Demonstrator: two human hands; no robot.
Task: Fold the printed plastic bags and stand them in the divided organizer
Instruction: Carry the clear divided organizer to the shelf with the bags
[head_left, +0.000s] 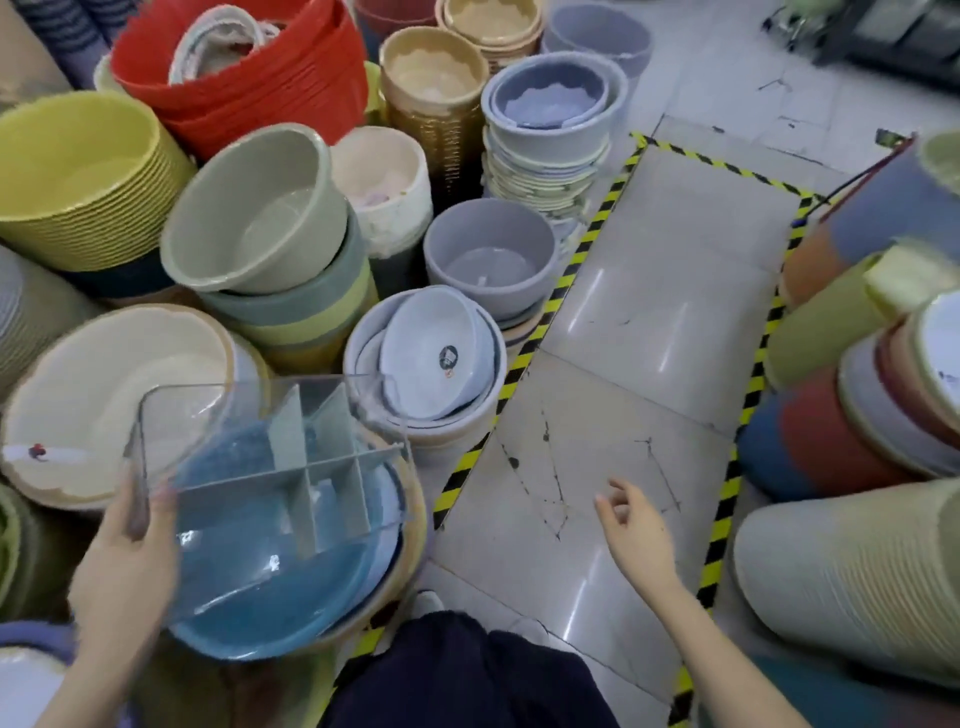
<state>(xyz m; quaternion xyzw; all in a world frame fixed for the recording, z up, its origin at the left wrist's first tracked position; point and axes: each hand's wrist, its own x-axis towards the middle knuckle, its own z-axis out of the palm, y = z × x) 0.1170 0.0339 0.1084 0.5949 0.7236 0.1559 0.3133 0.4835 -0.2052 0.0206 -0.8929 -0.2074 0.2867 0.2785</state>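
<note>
In the lower left of the frame the left hand (124, 561) grasps the clear divided organizer (291, 441) by its left corner, tilted above a blue basin (291, 618), while the right hand (631, 525) hovers with relaxed, empty fingers over the tiled floor (649, 312)

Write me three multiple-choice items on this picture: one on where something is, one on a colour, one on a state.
1. The clear organizer is: A on the tiled floor; B in the left hand, over the blue basin; C inside a red tub.
2. The striped tape is: A red and white; B plain blue; C yellow and black.
3. The right hand is: A open, holding nothing; B gripping a bag; C pressing the organizer.
Key: 1 B, fingers curl round its corner; 2 C, the stripes alternate those colours; 3 A, its fingers are relaxed with nothing in them.
</note>
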